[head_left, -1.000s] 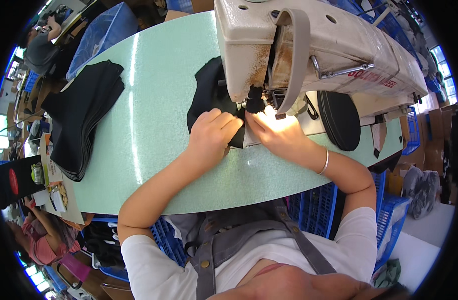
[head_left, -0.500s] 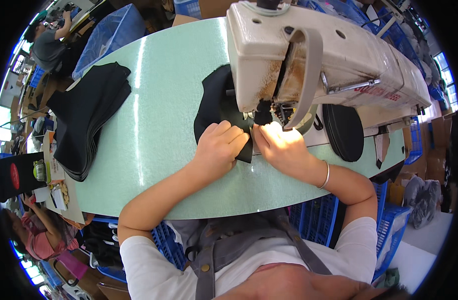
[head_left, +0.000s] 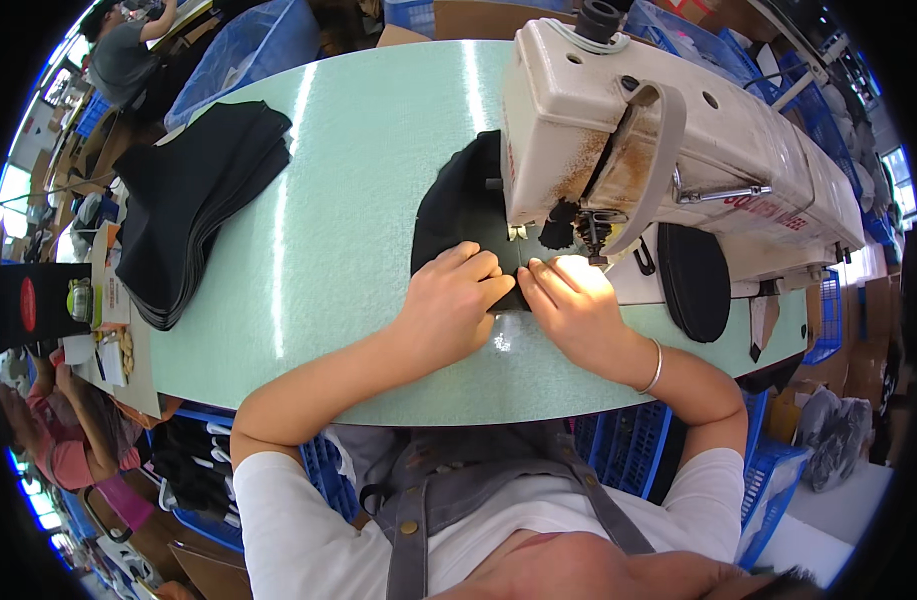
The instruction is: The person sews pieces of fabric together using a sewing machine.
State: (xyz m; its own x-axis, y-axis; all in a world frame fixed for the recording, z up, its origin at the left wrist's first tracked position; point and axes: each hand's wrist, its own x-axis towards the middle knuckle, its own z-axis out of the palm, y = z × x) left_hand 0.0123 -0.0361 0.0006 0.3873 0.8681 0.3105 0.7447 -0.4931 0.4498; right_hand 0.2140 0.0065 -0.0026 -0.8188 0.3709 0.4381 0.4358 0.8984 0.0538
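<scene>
A black fabric piece (head_left: 456,200) lies under the needle and presser foot of a white sewing machine (head_left: 578,110), partly hidden by the machine head. On its near edge, left of a seam line, my left hand (head_left: 456,297) is closed with curled fingers gripping the cloth. Just right of that line my right hand (head_left: 580,310) pinches the same edge, its fingertips close to the other hand's. Both hands sit a little nearer to me than the presser foot (head_left: 518,232). A bright work light falls on the right fingers.
A stack of black cut fabric pieces (head_left: 193,200) lies on the green table (head_left: 348,150) at left. Black oval pieces (head_left: 694,282) rest right of the needle, beside the machine's base. Blue crates (head_left: 618,445) stand below the near edge. Two other people are at far left.
My hands have drawn slightly toward me from the presser foot. The cloth corner that hung below my fingers is now mostly hidden. The whole view has shifted a little.
</scene>
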